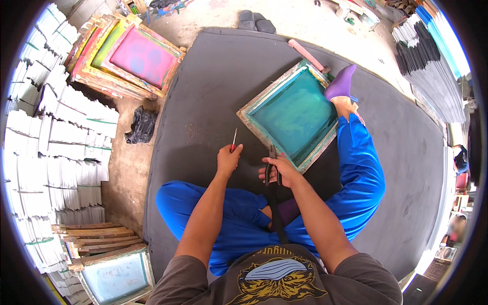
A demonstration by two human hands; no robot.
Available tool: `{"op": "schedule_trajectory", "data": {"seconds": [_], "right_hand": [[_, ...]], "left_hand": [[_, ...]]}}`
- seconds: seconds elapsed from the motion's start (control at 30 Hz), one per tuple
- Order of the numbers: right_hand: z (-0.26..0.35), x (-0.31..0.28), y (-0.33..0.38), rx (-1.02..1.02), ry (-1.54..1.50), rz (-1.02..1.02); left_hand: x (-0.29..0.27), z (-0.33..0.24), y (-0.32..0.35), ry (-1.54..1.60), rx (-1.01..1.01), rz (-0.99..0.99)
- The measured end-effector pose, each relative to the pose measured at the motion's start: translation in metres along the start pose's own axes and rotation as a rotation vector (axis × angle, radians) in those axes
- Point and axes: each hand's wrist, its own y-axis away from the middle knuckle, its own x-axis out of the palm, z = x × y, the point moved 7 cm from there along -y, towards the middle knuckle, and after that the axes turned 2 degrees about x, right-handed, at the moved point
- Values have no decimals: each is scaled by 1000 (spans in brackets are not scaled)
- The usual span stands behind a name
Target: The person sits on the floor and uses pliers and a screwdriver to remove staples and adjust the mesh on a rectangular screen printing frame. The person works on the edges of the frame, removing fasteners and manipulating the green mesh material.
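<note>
Teal screen frame (295,116), pliers (272,170) gripped.

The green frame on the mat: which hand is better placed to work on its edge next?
Probably the right hand. It holds pliers already at the green frame's near corner. The left hand holds a screwdriver off to the side, away from the frame.

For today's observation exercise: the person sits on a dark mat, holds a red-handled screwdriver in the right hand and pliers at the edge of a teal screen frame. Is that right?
Not quite. The head view shows the red-handled screwdriver in the left hand; the right hand holds the pliers at the teal screen frame. The dark mat is correct.
</note>
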Motion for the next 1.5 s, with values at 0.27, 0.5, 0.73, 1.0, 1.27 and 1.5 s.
{"op": "schedule_trajectory", "data": {"seconds": [0.27,0.5,0.73,1.0,1.27,1.5], "right_hand": [[3,-5,-14,32,-70,36],[4,-8,-7,68,-148,67],[0,-2,-8,113,-44,80],[0,-7,-18,155,-133,84],[0,-7,-9,188,-167,116],[6,-19,-9,247,-41,117]], "left_hand": [[-1,-2,2,-30,-25,-3],[-1,4,-4,-33,-8,6],[3,6,-8,-22,5,7],[2,0,-5,-7,-18,6],[0,2,-5,-10,-8,1],[4,3,-8,-12,-3,11]]}}
